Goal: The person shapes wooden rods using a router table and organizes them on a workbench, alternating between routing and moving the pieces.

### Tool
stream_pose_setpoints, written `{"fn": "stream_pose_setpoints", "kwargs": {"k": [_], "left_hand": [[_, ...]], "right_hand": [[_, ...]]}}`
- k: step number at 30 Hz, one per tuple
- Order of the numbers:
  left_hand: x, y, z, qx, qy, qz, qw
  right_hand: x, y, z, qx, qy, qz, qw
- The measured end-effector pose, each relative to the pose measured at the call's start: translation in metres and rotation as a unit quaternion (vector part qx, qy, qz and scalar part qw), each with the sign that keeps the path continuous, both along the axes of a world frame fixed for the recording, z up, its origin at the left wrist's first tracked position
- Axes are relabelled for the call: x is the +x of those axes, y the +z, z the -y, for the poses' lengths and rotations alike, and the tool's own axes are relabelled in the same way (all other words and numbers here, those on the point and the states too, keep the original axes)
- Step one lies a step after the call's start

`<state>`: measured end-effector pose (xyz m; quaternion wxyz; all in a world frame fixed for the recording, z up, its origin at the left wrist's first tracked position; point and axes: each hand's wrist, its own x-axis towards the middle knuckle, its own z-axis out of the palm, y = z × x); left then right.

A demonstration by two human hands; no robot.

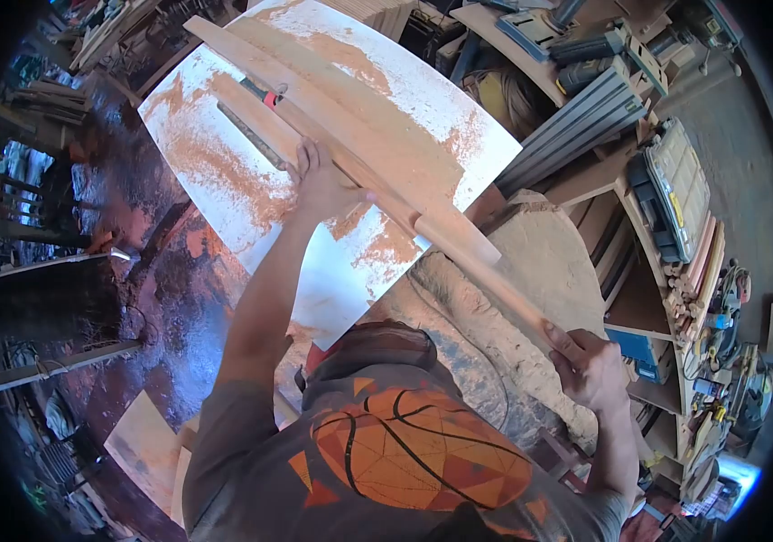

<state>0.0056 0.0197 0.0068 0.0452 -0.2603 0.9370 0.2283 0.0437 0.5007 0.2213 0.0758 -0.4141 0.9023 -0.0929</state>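
My left hand (321, 188) lies on a narrow wooden strip (265, 122) on the white work table (314, 289). Its fingers are stretched out over the strip and its thumb points away to the right. With fingers wrapped round its near end, my right hand (590, 366) holds a long wooden stick (486, 280). The stick's far end overlaps the strip near the table's edge. Alongside the strip runs a long, wide board (359, 126). A small red and green object (269, 98) sits between board and strip, beyond my left hand. A dark slot (251, 135) lies left of the strip.
Sawdust (192, 158) covers much of the table. A big round tree stump (540, 257) stands by its right corner. Farther right are shelves (617, 176), a black toolbox with a clear lid (675, 185) and hand tools. The floor at left (165, 289) is dark and reddish.
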Motion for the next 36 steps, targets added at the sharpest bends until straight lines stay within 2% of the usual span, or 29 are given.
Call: {"fn": "stream_pose_setpoints", "kwargs": {"k": [9,17,19,21,24,33,36], "left_hand": [[-0.002,-0.025,0.025,0.013,-0.006,-0.060,0.998],[-0.010,-0.008,0.036,-0.006,-0.009,-0.009,1.000],[-0.011,-0.004,0.041,-0.010,-0.010,-0.009,1.000],[-0.015,0.009,0.046,-0.008,-0.012,0.031,0.999],[-0.016,-0.006,0.063,0.002,-0.019,-0.011,1.000],[-0.028,0.014,0.089,-0.012,-0.004,0.053,0.999],[-0.030,0.008,0.100,-0.013,-0.011,0.034,0.999]], "right_hand": [[-0.003,-0.005,0.015,0.017,0.018,0.001,1.000],[-0.018,0.005,0.036,0.039,0.024,0.031,0.998],[-0.020,0.003,0.041,0.030,0.043,0.008,0.999],[-0.023,0.006,0.049,0.039,0.044,0.015,0.998],[-0.026,0.008,0.065,0.048,0.054,0.014,0.997],[-0.029,0.012,0.103,0.053,0.058,0.015,0.997],[-0.030,0.013,0.113,0.059,0.052,0.017,0.997]]}}
